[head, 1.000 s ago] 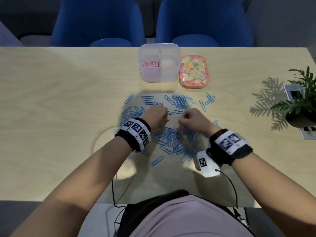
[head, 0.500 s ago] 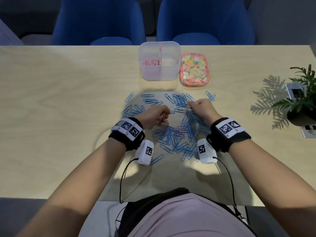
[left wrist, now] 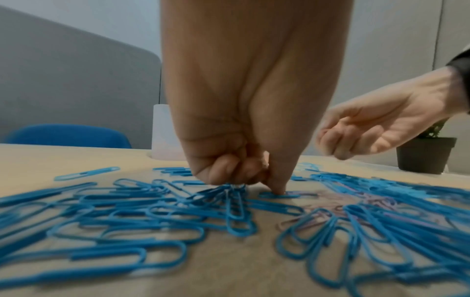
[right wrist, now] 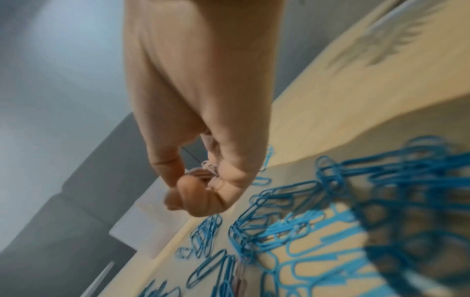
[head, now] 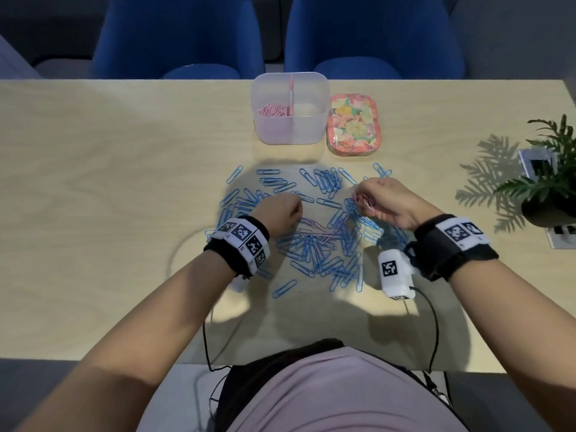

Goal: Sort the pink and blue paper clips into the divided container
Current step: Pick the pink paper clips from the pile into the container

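The clear divided container (head: pixel 290 132) stands at the table's far middle, with pink clips (head: pixel 274 109) in its left half. Blue paper clips (head: pixel 324 257) lie spread in front of it, and a few pink clips (head: pixel 311 230) lie among them. My left hand (head: pixel 282 210) is down on the pile with its fingers (left wrist: pixel 229 172) curled, one tip pressing a blue clip (left wrist: pixel 277 195). No clip shows inside them. My right hand (head: pixel 378 199) hovers above the pile's right side and pinches a small bunch of pink clips (right wrist: pixel 209 170) between thumb and fingers.
A floral tin (head: pixel 353 129) sits right beside the container. A potted plant (head: pixel 548 188) and socket plates (head: pixel 536 163) are at the right edge. Two blue chairs (head: pixel 371 35) stand behind the table. Bare wood stretches to the left.
My left hand, which held pink clips up half a second ago, has dropped onto the pile. My right hand has drawn back to the right with pink clips in it.
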{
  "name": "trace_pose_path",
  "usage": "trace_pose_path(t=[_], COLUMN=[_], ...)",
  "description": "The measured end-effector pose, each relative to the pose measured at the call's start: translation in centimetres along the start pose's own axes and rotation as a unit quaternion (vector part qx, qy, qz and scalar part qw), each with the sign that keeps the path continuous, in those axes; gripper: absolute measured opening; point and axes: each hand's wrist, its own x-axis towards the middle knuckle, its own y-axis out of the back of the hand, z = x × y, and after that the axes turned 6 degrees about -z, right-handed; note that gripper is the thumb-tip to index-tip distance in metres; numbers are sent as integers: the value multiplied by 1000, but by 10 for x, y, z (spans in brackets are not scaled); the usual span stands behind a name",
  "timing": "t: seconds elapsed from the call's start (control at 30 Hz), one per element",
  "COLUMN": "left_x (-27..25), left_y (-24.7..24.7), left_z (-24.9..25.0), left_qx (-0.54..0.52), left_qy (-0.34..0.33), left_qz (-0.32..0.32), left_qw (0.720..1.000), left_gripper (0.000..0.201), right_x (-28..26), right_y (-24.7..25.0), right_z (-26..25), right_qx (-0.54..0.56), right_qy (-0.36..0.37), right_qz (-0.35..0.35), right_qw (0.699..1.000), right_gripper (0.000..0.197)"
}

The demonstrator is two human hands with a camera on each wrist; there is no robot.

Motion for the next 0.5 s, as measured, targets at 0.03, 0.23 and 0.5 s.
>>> trace_pose_path(t=[0.03, 0.23, 0.5], left_x=[1, 1, 1], left_y=[-1, -6, -9], left_z=[-1, 4, 14], left_qx=[2, -7, 77], left_qy=[6, -64, -78], left_qz=[20, 24, 30], left_qw=[1000, 998, 994], left_gripper=[14, 14, 16], right_x=[-7, -16, -9], right_y=[4, 6, -7], right_z=[0, 15, 30], right_qx=[34, -41, -651], right_qy=[-1, 6, 163], right_qz=[-10, -3, 25], right_qw=[999, 999, 741], right_gripper=[19, 31, 16])
